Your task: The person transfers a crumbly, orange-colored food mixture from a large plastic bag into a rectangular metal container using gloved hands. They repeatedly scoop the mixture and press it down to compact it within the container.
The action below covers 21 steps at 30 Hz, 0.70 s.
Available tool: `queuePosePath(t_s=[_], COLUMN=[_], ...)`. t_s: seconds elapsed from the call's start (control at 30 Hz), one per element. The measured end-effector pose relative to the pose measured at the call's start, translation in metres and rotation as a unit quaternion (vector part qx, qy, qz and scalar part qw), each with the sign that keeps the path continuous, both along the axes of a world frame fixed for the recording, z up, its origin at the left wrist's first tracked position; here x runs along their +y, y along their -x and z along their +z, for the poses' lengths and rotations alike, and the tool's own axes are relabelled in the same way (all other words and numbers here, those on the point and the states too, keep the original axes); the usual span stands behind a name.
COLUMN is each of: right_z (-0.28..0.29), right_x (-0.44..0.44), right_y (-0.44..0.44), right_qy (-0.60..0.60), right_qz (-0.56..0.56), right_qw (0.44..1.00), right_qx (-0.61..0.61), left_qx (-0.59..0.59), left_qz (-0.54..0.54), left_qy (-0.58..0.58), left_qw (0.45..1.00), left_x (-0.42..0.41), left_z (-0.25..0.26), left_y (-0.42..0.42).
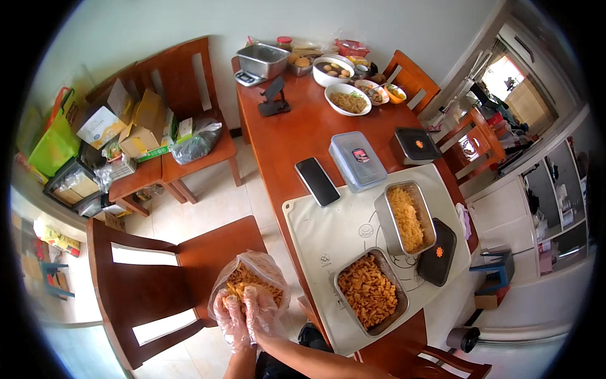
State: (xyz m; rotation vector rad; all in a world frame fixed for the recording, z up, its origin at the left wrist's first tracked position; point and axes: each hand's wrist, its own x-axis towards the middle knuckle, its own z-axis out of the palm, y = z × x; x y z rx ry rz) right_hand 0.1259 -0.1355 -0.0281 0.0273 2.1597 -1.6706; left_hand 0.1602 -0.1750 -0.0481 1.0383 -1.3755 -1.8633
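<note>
Both of my hands wear clear plastic gloves and are side by side inside the mouth of a clear plastic bag point(279, 270) with brown food pieces point(253, 275). My left hand point(229, 315) and my right hand point(260, 310) touch yellowish food there; how firmly either grips it cannot be told. The bag is over the floor beside a wooden chair seat. To its right, on a pale mat point(307, 237), stands a metal container of brown fried strips point(367, 291). Behind it is a metal container of yellow shredded food point(405, 220), next to a black lid point(438, 256).
A smartphone point(317, 182), a lidded plastic box point(358, 161) and a black-lidded container point(416, 144) lie farther back. Bowls of food point(348, 99), a metal tub point(263, 59) and a phone stand point(273, 99) occupy the far table. A wooden chair point(142, 284) stands left.
</note>
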Motion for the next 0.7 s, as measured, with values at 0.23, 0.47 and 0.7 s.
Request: queuePosePath(t_s=[0.23, 0.47, 0.7], right_z=[0.067, 0.084, 0.067], right_x=[0.039, 0.146, 0.238], right_y=[0.021, 0.061, 0.081], right_qy=[0.206, 0.129, -0.179], right_qz=[-0.09, -0.204, -0.181], right_qw=[0.974, 0.967, 0.967], right_qx=[-0.04, 0.085, 0.018], left_qx=[0.06, 0.149, 0.044], left_qz=[-0.032, -0.19, -0.217], left_qy=[0.097, 0.035, -0.087], left_qw=[0.993, 0.97, 0.971], left_x=[0.032, 0.136, 0.219], left_z=[0.044, 0.09, 0.021], left_y=[0.023, 0.079, 0.115])
